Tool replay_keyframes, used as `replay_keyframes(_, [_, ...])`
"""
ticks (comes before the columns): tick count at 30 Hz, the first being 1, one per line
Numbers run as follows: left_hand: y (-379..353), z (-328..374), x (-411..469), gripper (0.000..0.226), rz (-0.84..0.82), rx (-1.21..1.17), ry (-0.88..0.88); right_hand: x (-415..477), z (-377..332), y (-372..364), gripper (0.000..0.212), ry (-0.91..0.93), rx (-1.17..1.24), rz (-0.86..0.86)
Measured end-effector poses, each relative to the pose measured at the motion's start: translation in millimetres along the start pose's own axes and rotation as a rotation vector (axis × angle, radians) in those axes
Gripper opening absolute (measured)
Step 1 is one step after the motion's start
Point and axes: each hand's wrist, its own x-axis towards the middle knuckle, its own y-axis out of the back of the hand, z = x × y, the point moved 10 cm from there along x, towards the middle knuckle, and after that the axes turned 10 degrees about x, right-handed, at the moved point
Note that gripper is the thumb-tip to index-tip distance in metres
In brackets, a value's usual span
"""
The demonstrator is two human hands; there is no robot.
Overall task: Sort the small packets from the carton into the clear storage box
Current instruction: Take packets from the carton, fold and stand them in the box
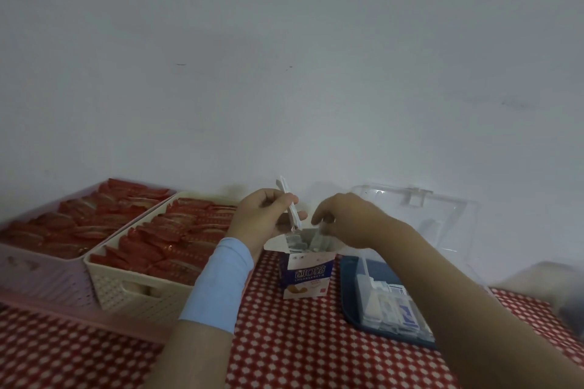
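Observation:
A small white and purple carton [306, 278] stands open on the red dotted tablecloth, with several grey packets [295, 243] inside. My left hand [262, 218] grips a thin stack of white packets [289, 204] upright just above the carton's left side. My right hand [344, 219] reaches down into the carton mouth and pinches a packet [317, 238] there. The clear storage box [382, 303] sits to the right on a dark blue base, holding several white and blue packets [395, 306]; my right forearm covers part of it. Its clear lid [420, 215] stands raised behind.
A cream basket [132, 290] and a pink basket [41, 275], both full of red sachets, stand at the left against the wall. A blurred grey object [556, 287] lies at the far right. The red dotted tablecloth [300, 350] stretches toward me.

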Motion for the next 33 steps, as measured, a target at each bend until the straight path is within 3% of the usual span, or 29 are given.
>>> replay_keyframes(6, [5, 0, 6, 0.007, 0.059, 0.056, -0.037, -22, -3, 65, 0.030, 0.100, 0.122, 0.254])
replay_keyframes(10, [-28, -5, -4, 0.020, -0.238, -0.079, 0.052, -33, -17, 72, 0.035, 0.167, 0.318, 0.187])
replay_keyframes(12, [-48, -6, -15, 0.039, -0.396, -0.118, 0.096, -36, -21, 70, 0.035, 0.200, 0.370, 0.204])
replay_keyframes(14, [-63, -4, -24, 0.044, -0.479, -0.146, 0.108, -37, -16, 69, 0.034, 0.191, 0.439, 0.252])
replay_keyframes(18, [-75, -4, -31, 0.038, -0.472, -0.277, 0.161, -42, -3, 66, 0.029, 0.152, 0.580, 0.309])
replay_keyframes(24, [-90, -13, -37, 0.043, -0.470, -0.319, 0.243, -58, 5, 62, 0.031, 0.120, 0.550, 0.392])
replay_keyframes(27, [-94, -15, -37, 0.045, -0.462, -0.322, 0.239, -72, 11, 71, 0.016, 0.108, 0.550, 0.489])
replay_keyframes(31, [-101, -16, -38, 0.043, -0.522, -0.337, 0.238, -87, -7, 39, 0.037, 0.173, 0.625, 0.190])
replay_keyframes(33, [-107, -17, -43, 0.036, -0.569, -0.327, 0.256, -89, -10, 28, 0.047, 0.193, 0.551, 0.172])
